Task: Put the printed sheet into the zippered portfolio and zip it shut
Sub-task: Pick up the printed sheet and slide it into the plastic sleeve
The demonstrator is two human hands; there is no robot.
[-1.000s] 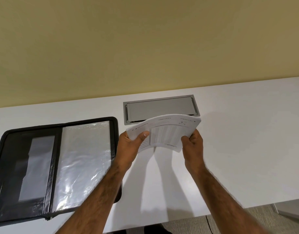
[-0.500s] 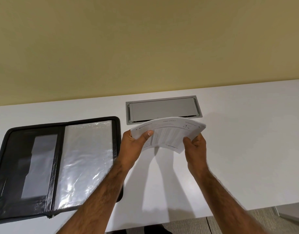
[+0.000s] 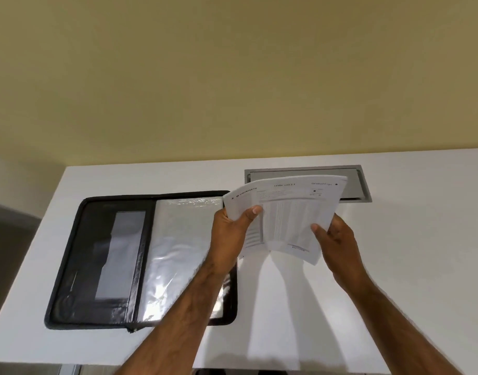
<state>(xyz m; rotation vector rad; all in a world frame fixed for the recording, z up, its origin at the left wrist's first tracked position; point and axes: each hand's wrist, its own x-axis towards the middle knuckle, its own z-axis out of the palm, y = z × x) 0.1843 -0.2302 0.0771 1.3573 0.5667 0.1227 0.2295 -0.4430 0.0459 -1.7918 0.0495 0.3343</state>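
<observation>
The printed sheet [image 3: 289,215] is held bowed in the air above the table, printed side up. My left hand [image 3: 229,234] grips its left edge and my right hand [image 3: 337,242] grips its lower right corner. The black zippered portfolio [image 3: 105,255] lies open flat on the white table [image 3: 408,253], to the left of the sheet. Its right half shows a clear plastic sleeve [image 3: 178,253], and its left half has a dark pocket with a grey panel. My left forearm crosses over the portfolio's lower right corner. The sheet's left corner overlaps the portfolio's upper right corner in view.
A grey recessed cable hatch [image 3: 359,185] is set in the table behind the sheet, near the yellow wall. The table's left edge runs just left of the portfolio, and its near edge lies at the bottom of the view.
The view has swung left, so the portfolio sits nearer the centre. Both hands have carried the sheet left, toward the portfolio's right edge.
</observation>
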